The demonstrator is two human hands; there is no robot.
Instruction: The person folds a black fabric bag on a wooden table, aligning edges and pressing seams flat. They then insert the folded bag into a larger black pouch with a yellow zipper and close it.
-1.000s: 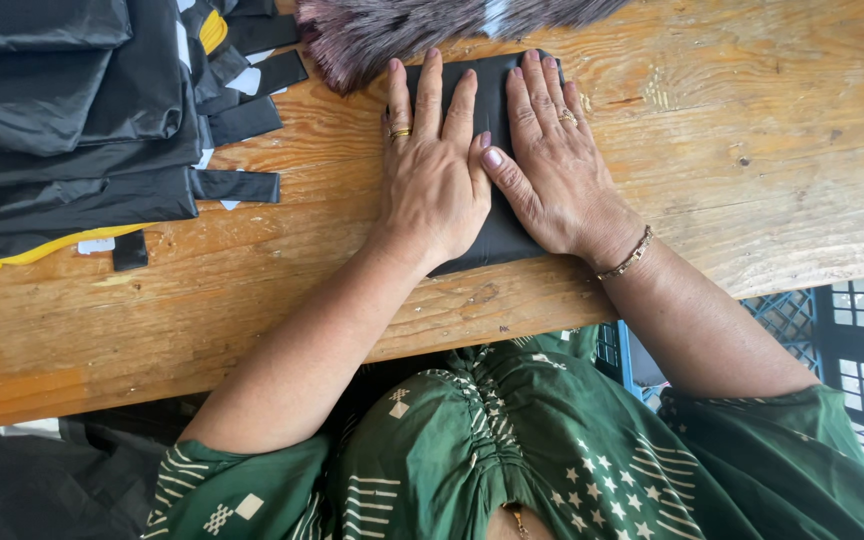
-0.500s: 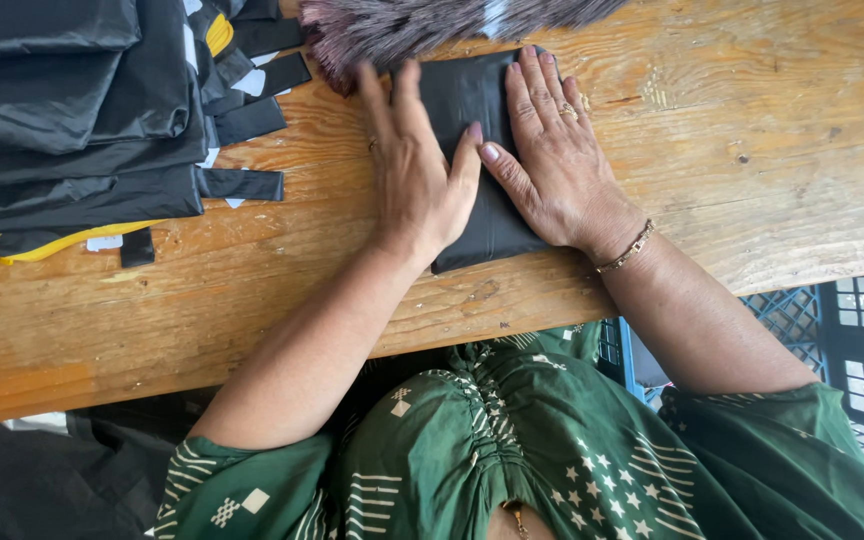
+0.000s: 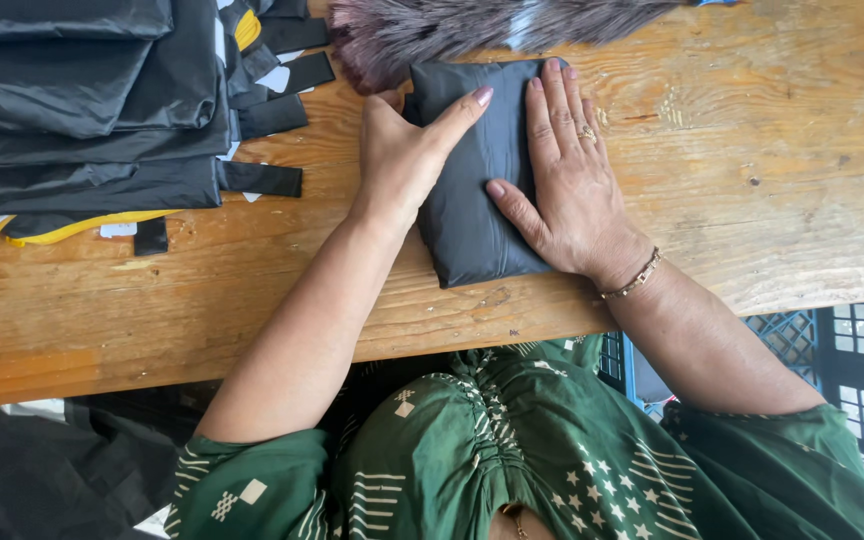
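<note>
Folded pouch (image 3: 472,190) under hands — stack (image 3: 82,110) leftward

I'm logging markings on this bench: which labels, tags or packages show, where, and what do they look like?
White tag: small rectangle under the stack's yellow edge, left.
White labels: small patches among the black straps.
Black fabric stack: folded, far left on the wooden table.
Black pouch: flat folded rectangle under the left hand and right hand; no label shows.
</note>
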